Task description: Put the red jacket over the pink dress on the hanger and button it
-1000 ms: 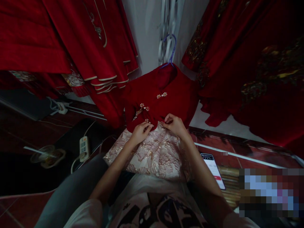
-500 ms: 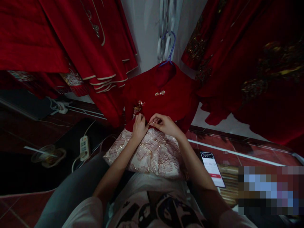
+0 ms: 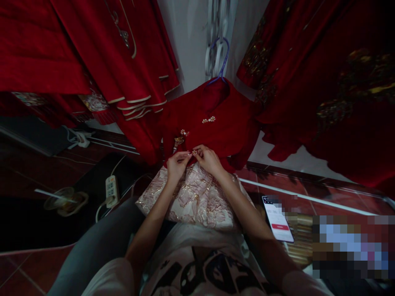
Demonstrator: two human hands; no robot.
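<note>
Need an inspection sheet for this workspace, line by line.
Surface: pale patterned cloth at centre; black table at left.
Job's things: red top on a purple hanger; small ornament near its lower edge.
Clutter: clear container on the table; phone at right.
Hands: right hand pinches the ornament; left hand has fingertips beside it, grip unclear.
Cables: white cord at the power strip; white cables farther back.
Surroundings: red garments hang on both sides; white wall behind.

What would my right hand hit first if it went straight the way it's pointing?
Beyond the small clasp at its fingertips, your right hand would likely meet your left hand first, just opposite it over the red top, though depth is hard to judge.
</note>
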